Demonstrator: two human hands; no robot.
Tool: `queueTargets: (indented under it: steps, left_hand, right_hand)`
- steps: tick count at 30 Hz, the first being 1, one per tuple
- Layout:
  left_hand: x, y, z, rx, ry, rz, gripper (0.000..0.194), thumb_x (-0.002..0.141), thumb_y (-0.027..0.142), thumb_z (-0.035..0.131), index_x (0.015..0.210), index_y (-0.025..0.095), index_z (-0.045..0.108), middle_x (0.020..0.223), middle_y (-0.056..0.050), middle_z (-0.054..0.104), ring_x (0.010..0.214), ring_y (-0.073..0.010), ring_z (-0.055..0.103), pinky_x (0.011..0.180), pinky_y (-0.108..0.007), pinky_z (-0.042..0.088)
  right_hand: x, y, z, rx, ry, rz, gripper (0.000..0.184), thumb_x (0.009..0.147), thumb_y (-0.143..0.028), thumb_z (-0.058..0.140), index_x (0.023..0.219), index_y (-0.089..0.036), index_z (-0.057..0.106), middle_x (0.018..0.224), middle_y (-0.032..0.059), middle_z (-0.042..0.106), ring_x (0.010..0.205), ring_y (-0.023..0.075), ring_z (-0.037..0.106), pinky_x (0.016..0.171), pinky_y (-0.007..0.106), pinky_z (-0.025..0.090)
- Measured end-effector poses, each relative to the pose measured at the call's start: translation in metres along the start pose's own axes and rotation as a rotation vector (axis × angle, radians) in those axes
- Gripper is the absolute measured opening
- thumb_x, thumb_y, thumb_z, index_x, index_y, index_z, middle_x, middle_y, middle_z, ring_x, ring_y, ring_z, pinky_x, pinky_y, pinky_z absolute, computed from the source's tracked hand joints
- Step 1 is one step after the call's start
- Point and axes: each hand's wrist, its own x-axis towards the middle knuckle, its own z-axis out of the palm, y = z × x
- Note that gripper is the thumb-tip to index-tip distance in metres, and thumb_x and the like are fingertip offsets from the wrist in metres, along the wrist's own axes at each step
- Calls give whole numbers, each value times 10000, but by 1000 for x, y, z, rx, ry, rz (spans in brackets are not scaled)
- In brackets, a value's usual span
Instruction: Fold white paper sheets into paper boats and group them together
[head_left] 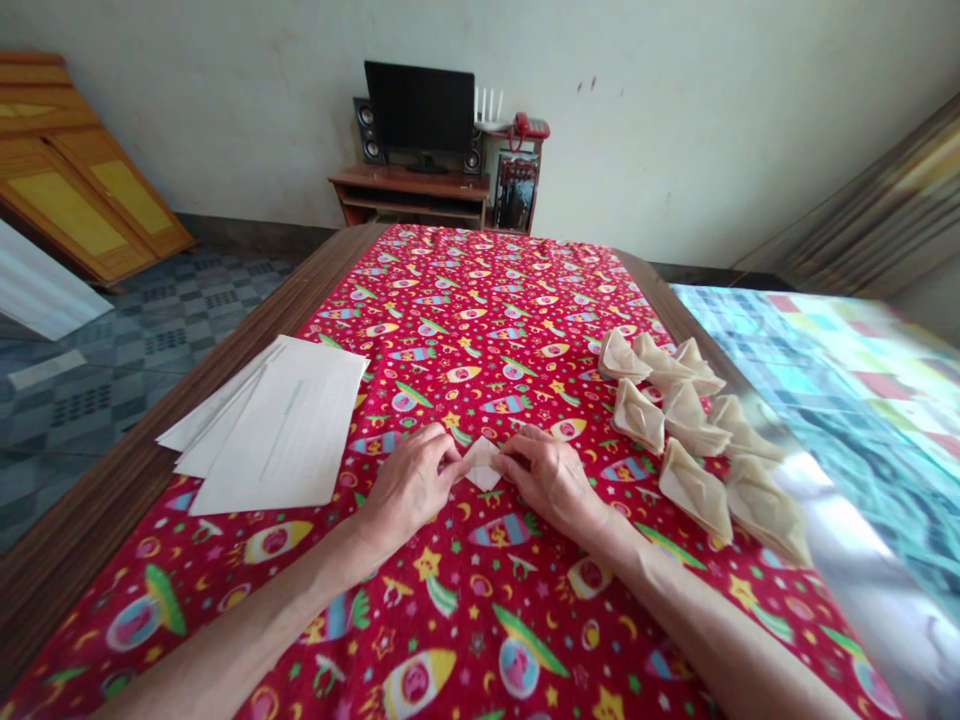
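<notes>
Between my two hands, at the middle of the red patterned cloth [465,340], is a small piece of folded white paper [484,464] shaped like a diamond. My left hand [416,475] pinches its left corner between thumb and fingers. On the opposite corner, my right hand [551,475] has its fingers closed in the same way. Off to the right lie several folded paper boats [694,418], cream-coloured, grouped close together. A fanned stack of white paper sheets [289,425] rests to the left of my left hand, with faint print on the top sheet.
The cloth covers a long brown table [300,290]. Past its far end stands a desk [412,185] with a monitor [421,108], speakers and a red telephone [529,127]. A wooden cabinet [86,180] is at the left, and a bed with a bluish cover [795,370] adjoins the right side.
</notes>
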Motion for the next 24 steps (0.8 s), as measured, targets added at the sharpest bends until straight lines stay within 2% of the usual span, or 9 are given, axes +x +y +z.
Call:
queueTargets:
  steps: [4, 10, 14, 18, 24]
  left_hand:
    - [3, 4, 0, 53, 11, 12, 242, 865, 313, 581, 675, 174, 528, 744, -2, 535, 691, -137, 535, 626, -257, 395]
    - [7, 7, 0, 141, 9, -5, 257, 836, 349, 616, 661, 181, 530, 719, 13, 528, 658, -136, 519, 606, -268, 360]
    - [4, 2, -2, 132, 10, -26, 225, 820, 320, 637, 677, 183, 531, 740, 12, 522, 673, -133, 527, 604, -259, 368]
    - [-4, -2, -6, 53, 29, 0, 175, 852, 313, 595, 747, 185, 538, 791, -3, 535, 735, -149, 544, 671, -270, 414]
    - [-12, 10, -13, -74, 44, 12, 190, 911, 364, 489, 889, 184, 543, 865, -38, 578, 837, -181, 570, 757, -303, 455]
  right_hand:
    - [2, -3, 0, -74, -9, -17, 131, 870, -264, 569, 769, -191, 608, 776, 7, 597, 658, 112, 542, 591, 216, 362]
    - [3, -3, -1, -103, -10, -30, 154, 872, -291, 571, 756, -188, 571, 759, 8, 590, 668, 120, 537, 614, 222, 373]
    - [2, 0, -1, -100, 6, -52, 172, 866, -296, 581, 733, -191, 554, 748, 5, 580, 648, 119, 517, 606, 227, 366]
    - [-2, 2, -2, -26, 21, -51, 151, 873, -287, 559, 754, -194, 564, 766, 8, 586, 675, 124, 528, 616, 225, 373]
    - [-5, -3, 4, 266, 66, 163, 187, 857, -279, 530, 693, -188, 532, 595, -40, 533, 536, 94, 472, 532, 203, 349]
